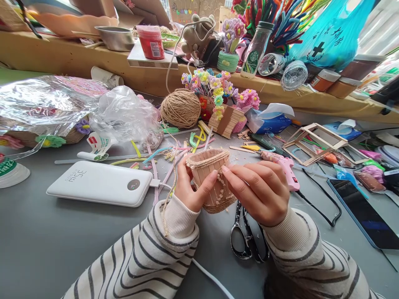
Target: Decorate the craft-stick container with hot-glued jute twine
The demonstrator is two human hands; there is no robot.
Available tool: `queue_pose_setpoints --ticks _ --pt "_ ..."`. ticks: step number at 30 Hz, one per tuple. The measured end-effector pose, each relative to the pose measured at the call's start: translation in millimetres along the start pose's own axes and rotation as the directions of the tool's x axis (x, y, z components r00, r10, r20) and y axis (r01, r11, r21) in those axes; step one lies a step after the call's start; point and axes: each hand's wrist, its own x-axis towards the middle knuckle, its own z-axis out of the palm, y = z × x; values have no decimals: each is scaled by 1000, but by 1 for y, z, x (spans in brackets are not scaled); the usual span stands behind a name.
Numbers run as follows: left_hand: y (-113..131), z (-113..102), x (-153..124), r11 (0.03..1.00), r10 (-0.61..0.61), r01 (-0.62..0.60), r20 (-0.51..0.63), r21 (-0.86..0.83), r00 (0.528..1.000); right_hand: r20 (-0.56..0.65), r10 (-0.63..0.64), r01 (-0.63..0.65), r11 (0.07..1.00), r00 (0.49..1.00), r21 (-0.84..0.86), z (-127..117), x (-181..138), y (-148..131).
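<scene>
A small pot made of wooden sticks [209, 171], wrapped with jute twine at rim and base, is held just above the grey table. My left hand [190, 187] grips its left side, thumb pressed on the front. My right hand [260, 192] is closed against its right side, fingertips pinching a lacy trim strip [221, 187] onto the front. A loose twine end [167, 202] hangs over my left sleeve. Black scissors [246, 241] lie under my right wrist. A pink glue gun [285, 167] rests just behind my right hand.
A white power bank [99, 183] with its cable lies to the left. A twine ball [181, 108], pipe-cleaner flower pots [222, 104], plastic wrap [123, 114], a stick frame [313, 143] and a dark tablet [363, 211] crowd the table. A cluttered wooden shelf [62, 56] runs behind.
</scene>
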Motion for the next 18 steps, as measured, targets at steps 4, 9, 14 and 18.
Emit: queue_pose_setpoints --ticks 4,9,14,18 --pt "2 -1 -1 998 -55 56 -18 39 998 5 -6 6 1000 1000 7 0 0 -2" --pt "5 -1 -1 993 -110 111 -28 49 994 10 -16 16 1000 1000 7 0 1 -4" --pt "6 0 -1 990 -141 143 -59 21 988 -6 -11 11 1000 1000 -2 1 -1 -5" --pt "6 1 -1 985 -173 173 -59 -13 983 -3 -12 12 1000 1000 9 1 -2 -6"
